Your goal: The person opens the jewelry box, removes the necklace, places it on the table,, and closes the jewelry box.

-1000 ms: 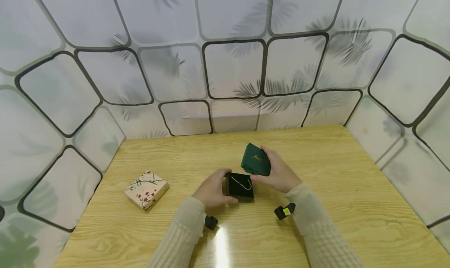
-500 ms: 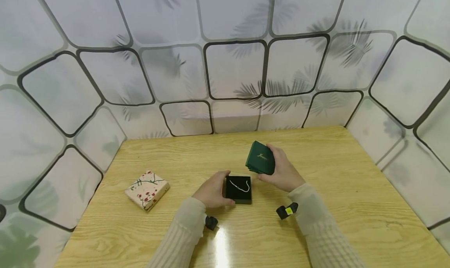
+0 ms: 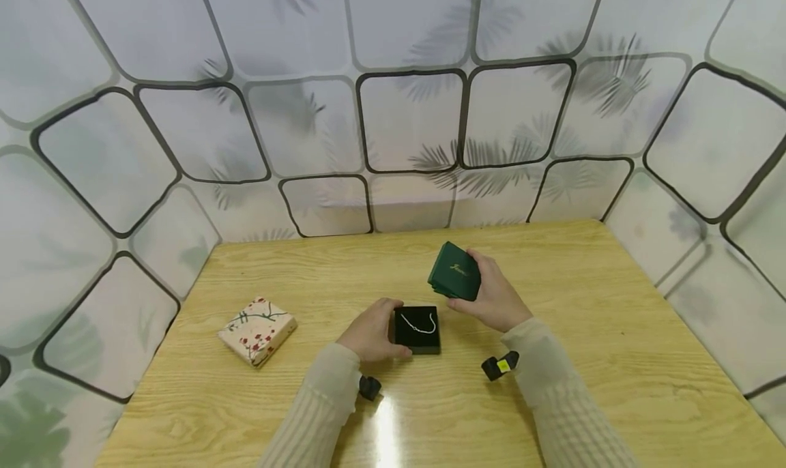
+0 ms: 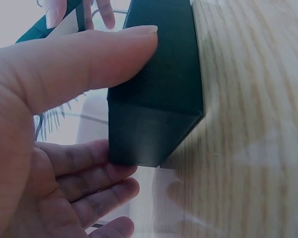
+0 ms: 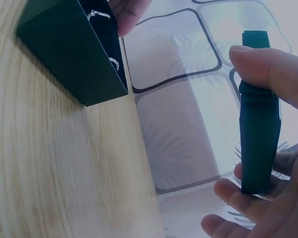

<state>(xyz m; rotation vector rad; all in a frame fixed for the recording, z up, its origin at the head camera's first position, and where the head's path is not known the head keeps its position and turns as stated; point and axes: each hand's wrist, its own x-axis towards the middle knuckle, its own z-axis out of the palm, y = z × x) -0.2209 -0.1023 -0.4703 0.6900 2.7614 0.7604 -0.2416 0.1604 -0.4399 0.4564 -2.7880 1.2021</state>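
On the table sits the dark green base of a jewelry box (image 3: 425, 350), its black padded inside facing up. A thin silver bracelet (image 3: 419, 329) lies curved across the pad. My left hand (image 3: 370, 333) grips the base from its left side, thumb on the near face (image 4: 164, 64) and fingers round the far one. Up and to the right, my right hand (image 3: 495, 295) holds the box's green lid (image 3: 454, 271), with gold lettering on top, off the base. In the right wrist view the thumb and fingers pinch the lid (image 5: 260, 139) at opposite edges.
A cream box with a red flower and branch pattern (image 3: 258, 331) lies on the wooden table (image 3: 344, 270) to the left. Behind the table hangs a patterned cloth backdrop (image 3: 409, 123). Black wrist cameras (image 3: 500, 366) stick out below both hands.
The right hand has carried the lid up and a little to the right, away from the base. The base has settled level under the left hand, and the bracelet shows fully.
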